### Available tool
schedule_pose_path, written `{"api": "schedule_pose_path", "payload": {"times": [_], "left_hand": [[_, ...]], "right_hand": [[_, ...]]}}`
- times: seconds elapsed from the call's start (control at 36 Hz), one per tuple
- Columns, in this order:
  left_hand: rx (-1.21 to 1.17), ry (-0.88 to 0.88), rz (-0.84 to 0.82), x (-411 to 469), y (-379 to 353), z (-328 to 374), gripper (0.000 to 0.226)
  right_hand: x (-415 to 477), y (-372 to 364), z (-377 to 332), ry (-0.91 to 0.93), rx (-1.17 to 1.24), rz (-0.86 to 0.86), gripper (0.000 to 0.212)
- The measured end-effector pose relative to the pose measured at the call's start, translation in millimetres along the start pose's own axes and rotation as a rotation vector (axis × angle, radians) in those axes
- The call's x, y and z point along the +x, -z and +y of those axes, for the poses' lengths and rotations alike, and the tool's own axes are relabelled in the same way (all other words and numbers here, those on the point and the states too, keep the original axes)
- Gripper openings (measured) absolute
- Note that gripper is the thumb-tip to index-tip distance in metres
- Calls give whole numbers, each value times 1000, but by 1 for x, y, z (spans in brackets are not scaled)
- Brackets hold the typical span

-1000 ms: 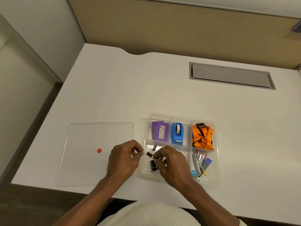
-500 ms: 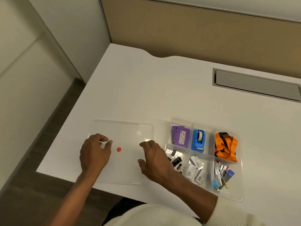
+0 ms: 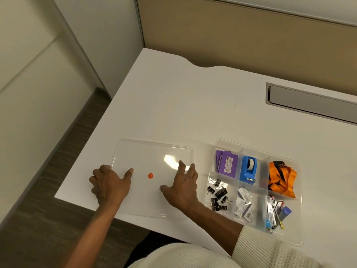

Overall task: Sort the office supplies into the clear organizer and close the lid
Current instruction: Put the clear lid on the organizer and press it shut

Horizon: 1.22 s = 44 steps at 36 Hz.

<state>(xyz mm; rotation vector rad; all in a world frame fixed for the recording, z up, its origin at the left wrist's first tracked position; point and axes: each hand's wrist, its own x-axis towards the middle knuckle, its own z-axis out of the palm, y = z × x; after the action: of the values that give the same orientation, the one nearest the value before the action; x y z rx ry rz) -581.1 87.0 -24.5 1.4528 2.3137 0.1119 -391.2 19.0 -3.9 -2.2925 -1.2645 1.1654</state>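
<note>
The clear lid [image 3: 154, 155], marked with a small red dot [image 3: 150, 175], lies flat on the white desk to the left of the clear organizer [image 3: 300, 200]. My left hand [image 3: 110, 185] grips the lid's left edge, thumb on top. My right hand [image 3: 183, 187] holds its right edge with fingers spread. The organizer holds purple sticky notes [image 3: 228, 164], a blue tape dispenser [image 3: 248, 170], an orange lanyard [image 3: 281, 179], black binder clips [image 3: 218, 194], small staple boxes [image 3: 244, 205] and a stapler with other small items [image 3: 276, 211].
A grey cable hatch [image 3: 313, 105] is set into the desk at the back right. The desk's left edge [image 3: 87, 155] drops to the floor beside a pale wall. A tan partition [image 3: 231, 35] stands behind the desk.
Both hands left the binder-clip compartment and moved left onto the lid. The view has swung left, so the organizer now sits at the right.
</note>
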Motion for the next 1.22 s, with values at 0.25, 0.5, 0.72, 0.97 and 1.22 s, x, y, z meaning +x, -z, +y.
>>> {"api": "schedule_pose_path", "payload": {"times": [0.25,0.5,0.72,0.97,1.22], "left_hand": [[-76,132,-37,15,10,6,84],[-114,158,-35,26,31,1,84],[-278,7,-38,-6,20,43,82],[-312,-176,-137,-72,-15,111,75],[-195,-417,-275,-137,-45,155,86]], "right_hand": [[6,25,1,-118,539,94,101],[4,56,-2,-58,792,77,84],[-20,92,20,79,604,288,82],[-44,134,97,60,426,515,86],[-66,167,172,-53,339,691,85]]}}
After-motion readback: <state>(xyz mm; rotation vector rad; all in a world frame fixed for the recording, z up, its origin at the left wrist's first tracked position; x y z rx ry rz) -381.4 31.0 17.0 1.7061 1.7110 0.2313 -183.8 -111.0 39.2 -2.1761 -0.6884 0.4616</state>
